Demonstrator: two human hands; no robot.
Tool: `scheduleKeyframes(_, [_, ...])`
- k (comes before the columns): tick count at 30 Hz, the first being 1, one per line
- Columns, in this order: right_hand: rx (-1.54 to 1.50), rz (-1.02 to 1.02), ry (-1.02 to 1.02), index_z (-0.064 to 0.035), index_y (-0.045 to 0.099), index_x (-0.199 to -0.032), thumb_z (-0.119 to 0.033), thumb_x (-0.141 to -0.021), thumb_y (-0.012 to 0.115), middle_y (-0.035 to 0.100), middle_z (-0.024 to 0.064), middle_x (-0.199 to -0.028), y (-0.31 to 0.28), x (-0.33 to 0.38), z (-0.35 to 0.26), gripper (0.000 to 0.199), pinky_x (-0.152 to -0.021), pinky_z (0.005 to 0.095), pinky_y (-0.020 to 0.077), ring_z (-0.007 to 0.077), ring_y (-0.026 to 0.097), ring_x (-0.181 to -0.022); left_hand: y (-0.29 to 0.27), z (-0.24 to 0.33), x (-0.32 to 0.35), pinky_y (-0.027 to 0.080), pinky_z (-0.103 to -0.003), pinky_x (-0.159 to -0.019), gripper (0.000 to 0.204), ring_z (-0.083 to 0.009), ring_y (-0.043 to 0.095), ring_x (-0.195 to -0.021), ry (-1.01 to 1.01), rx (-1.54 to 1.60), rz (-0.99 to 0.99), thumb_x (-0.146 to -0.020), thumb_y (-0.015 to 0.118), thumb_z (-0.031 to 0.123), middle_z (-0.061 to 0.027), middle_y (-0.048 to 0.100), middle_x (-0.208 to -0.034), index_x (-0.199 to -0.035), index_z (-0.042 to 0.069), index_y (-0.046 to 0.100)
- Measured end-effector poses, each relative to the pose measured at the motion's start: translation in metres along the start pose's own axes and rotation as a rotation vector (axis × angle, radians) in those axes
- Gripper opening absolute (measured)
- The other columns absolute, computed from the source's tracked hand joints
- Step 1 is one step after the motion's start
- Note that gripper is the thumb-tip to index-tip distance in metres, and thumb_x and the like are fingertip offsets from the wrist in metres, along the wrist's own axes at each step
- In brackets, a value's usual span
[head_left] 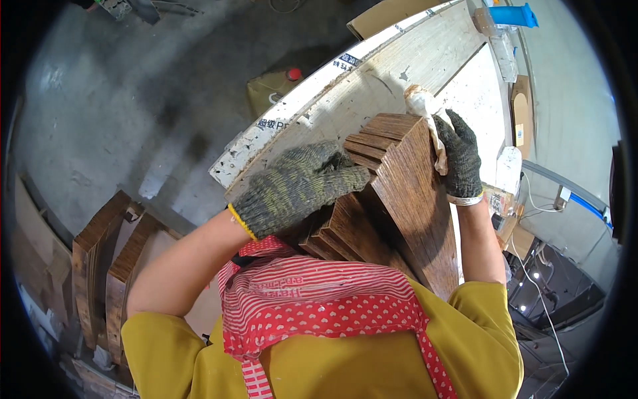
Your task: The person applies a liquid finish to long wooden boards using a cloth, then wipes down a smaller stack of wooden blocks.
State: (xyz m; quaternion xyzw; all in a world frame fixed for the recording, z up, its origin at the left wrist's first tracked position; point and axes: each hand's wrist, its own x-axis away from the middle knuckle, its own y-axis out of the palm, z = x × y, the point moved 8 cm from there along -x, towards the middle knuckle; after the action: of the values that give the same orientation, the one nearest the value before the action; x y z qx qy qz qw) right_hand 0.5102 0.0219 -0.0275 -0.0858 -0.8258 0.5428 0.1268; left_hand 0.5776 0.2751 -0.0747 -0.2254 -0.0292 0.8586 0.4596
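Note:
Several dark brown wood-grain boards (415, 193) stand bunched together in front of me, their ends spread in steps at the top. My left hand (302, 183), in a dark grey-green knit glove with a yellow cuff edge, is closed at the left side of the boards, its fingertips against their end edges. On the other side, my right hand (458, 153), gloved the same way, grips a crumpled white rag (428, 113) with brown stains. The rag lies along the right edge of the top board. The lower ends of the boards are partly hidden behind my red-and-white apron (319, 286).
Under the boards' far end is a paint-marked white worktable (379, 76). A green canister (269, 90) with a red cap stands on the floor beyond it. More brown boards (100, 266) are stacked at left. A blue object (515, 15) lies at far right; white cables (541, 299) hang below.

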Motion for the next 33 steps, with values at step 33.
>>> scheduleKeyframes(33, [0.303, -0.745, -1.065, -0.0044, 0.061, -0.134, -0.004, -0.099, 0.052, 0.061, 0.0144, -0.138, 0.035, -0.011, -0.169, 0.036, -0.109, 0.0342, 0.0456, 0.0215, 0.06, -0.125, 0.149, 0.037, -0.04, 0.034, -0.049, -0.114, 0.062, -0.0333, 0.042, -0.137, -0.181, 0.113, -0.31, -0.096, 0.062, 0.041, -0.0166, 0.043, -0.15, -0.147, 0.01, 0.043])
